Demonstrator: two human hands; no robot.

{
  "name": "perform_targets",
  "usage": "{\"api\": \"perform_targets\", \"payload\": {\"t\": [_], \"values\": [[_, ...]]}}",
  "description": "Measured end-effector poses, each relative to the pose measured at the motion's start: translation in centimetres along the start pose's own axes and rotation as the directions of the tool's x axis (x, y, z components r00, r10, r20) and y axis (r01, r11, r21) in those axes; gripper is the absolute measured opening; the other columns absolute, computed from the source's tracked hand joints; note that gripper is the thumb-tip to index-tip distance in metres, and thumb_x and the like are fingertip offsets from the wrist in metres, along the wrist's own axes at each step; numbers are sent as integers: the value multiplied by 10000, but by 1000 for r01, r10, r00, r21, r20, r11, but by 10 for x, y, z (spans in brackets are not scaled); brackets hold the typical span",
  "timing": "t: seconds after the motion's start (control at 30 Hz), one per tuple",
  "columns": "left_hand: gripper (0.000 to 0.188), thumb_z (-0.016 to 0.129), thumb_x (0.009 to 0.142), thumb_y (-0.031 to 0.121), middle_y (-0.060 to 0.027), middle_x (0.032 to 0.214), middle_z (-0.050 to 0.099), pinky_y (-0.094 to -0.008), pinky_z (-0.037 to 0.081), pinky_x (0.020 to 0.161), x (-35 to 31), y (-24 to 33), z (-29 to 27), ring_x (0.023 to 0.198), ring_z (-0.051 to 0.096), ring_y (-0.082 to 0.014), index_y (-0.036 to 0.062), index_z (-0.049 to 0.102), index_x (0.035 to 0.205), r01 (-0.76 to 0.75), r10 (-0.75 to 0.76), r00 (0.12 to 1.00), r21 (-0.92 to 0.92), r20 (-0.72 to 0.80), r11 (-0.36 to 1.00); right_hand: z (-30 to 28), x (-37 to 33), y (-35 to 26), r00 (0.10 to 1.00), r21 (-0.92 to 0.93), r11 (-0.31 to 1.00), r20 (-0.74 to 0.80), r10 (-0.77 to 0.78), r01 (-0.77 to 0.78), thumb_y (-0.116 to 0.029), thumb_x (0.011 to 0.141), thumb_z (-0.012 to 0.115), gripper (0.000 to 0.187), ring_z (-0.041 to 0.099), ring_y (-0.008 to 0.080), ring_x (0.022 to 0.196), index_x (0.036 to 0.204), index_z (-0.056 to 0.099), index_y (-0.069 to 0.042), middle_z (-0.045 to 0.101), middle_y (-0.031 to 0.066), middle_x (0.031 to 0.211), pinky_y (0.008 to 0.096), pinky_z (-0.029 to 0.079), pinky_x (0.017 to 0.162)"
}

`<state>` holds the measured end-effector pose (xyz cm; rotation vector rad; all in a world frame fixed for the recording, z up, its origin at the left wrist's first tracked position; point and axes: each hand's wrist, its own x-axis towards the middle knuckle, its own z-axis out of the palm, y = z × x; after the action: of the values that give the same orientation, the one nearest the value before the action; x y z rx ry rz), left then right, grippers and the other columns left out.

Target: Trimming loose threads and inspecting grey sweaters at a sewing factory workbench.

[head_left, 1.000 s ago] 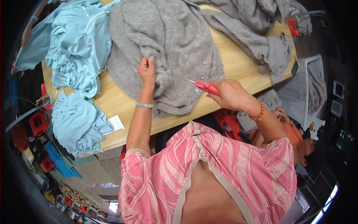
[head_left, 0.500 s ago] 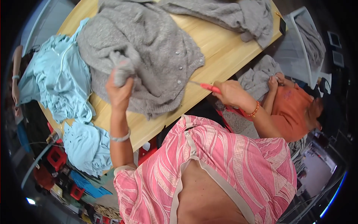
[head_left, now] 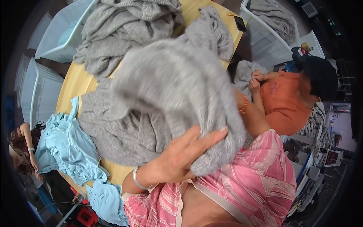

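Note:
My left hand is raised close to my chest, closed on a fluffy grey knitted cardigan. The lifted part bulges up in front of me, blurred by motion, with its ribbed edge by my fingertips. More grey knit under it lies spread on the wooden table. Behind the lifted knit, my right hand shows only around the wrist with its orange bead bracelet. Its fingers, and anything in them, are hidden.
Grey knits are heaped at the table's far side. Pale blue garments hang over the left edge. A phone lies at the far right corner. Plastic bins stand beyond. A co-worker in an orange shirt handles grey knit at right.
My left hand has moved right and nearer, lifting the cardigan. My right hand, which held a red-handled pointed tool, has gone behind the knit. My view has shifted, showing more bins and heaped knits.

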<state>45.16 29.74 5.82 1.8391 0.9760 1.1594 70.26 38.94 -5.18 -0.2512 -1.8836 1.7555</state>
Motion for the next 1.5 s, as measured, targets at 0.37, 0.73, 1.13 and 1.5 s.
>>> {"api": "perform_targets", "payload": {"t": [0.37,0.73,1.13,1.5], "values": [[347,647,841,45,-108,1030,636,-284,468,842,257,-135,-14,943,585,-150,-58,534,1153,-496,-77,489,-349,-869,795,-294,242,64,889,-901,135,-363,279,-411,-300,880,558,297,635,215,594,989,583,-25,637,84,686,356,500,585],[628,736,733,204,-253,1384,365,-480,326,1016,-68,-226,100,1243,387,-415,59,472,1284,716,-463,697,494,-547,494,-183,107,84,886,-747,477,-379,267,-463,-176,894,563,312,667,242,777,1163,548,-18,674,146,855,342,498,726],[573,603,820,443,-113,1457,343,-569,136,1090,-123,-279,94,1363,258,-336,210,492,1330,672,-392,736,667,-552,322,-41,41,76,671,-932,309,108,733,-188,-281,848,603,302,622,411,745,1037,528,-57,630,225,770,502,473,656],[368,606,832,130,-126,1221,564,-439,317,1016,-136,-265,60,1196,474,-292,89,581,1197,762,-197,387,192,-901,619,-14,90,85,829,-876,426,59,557,-224,-247,845,613,270,605,425,753,1012,528,-52,614,233,758,500,469,662]]}}
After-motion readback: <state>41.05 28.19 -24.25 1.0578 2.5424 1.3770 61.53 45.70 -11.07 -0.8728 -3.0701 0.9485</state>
